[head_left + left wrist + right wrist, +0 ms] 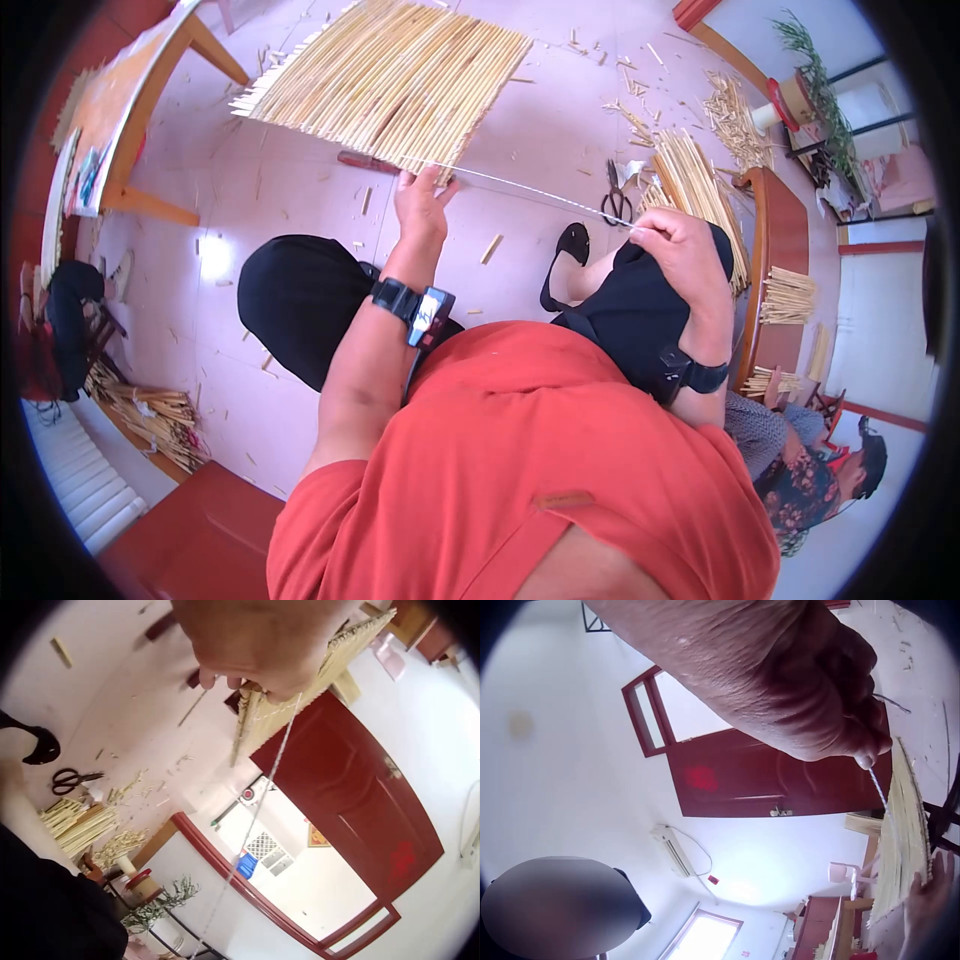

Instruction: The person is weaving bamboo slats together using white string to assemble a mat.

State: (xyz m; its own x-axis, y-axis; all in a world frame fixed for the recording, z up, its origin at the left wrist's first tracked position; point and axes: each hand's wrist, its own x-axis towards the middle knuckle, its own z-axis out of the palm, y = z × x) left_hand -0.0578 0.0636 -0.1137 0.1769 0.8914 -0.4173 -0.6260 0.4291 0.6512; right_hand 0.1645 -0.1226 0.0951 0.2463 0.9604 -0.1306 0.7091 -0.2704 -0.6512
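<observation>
A mat of pale stalks (400, 75) laid side by side and bound along its edges stands in front of me in the head view. My left hand (422, 208) grips its near corner, fingers curled at the edge in the left wrist view. From that corner a thin white cord (520, 187) runs taut to the right. Over my right knee, my right hand (682, 250) pinches the cord between thumb and fingers. In the right wrist view, a short tail of cord (891, 703) sticks out past the right hand (825, 697).
Black-handled scissors (616, 200) lie on the floor beside a bundle of stalks (695, 180). Offcuts (738, 120) are scattered beyond. A wooden table (150, 100) stands at the left, a wooden bench (778, 225) at the right. Another person (805, 490) sits at the lower right.
</observation>
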